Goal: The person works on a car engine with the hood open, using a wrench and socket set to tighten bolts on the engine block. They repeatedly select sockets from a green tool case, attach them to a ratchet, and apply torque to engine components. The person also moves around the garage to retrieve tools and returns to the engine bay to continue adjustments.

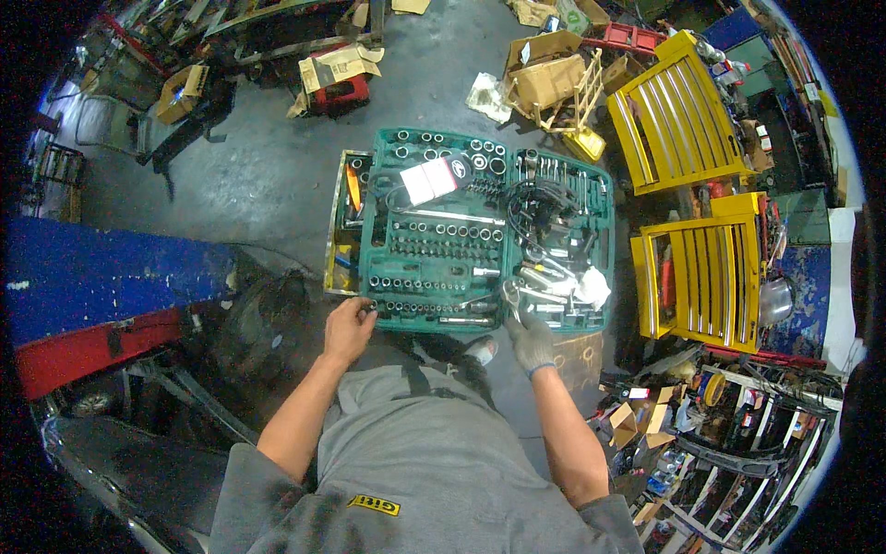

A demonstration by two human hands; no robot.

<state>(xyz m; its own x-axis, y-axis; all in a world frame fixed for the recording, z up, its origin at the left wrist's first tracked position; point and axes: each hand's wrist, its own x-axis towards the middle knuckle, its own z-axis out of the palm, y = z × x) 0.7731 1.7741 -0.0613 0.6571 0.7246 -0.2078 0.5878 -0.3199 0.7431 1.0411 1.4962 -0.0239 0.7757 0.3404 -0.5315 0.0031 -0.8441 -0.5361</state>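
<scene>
A green socket set case (443,242) lies unfolded in front of me, with rows of sockets and bits in its left half. My left hand (349,331) is bare, at the case's near left corner. Its fingers are closed around a small dark piece too small to make out. My right hand (530,340), in a grey work glove, grips a combination wrench (512,297) over the near part of the case's right half. Loose tools, a coiled black cable (538,205) and a crumpled white cloth (592,288) fill that half. A white and red box (429,182) rests on the left half.
Under the case, a yellow drawer (332,263) with tools sticks out at the left. Yellow tool cabinets (678,115) stand at the right. A blue and red panel (115,282) is close on my left. Cardboard boxes (546,81) lie on the floor ahead; clutter fills the lower right.
</scene>
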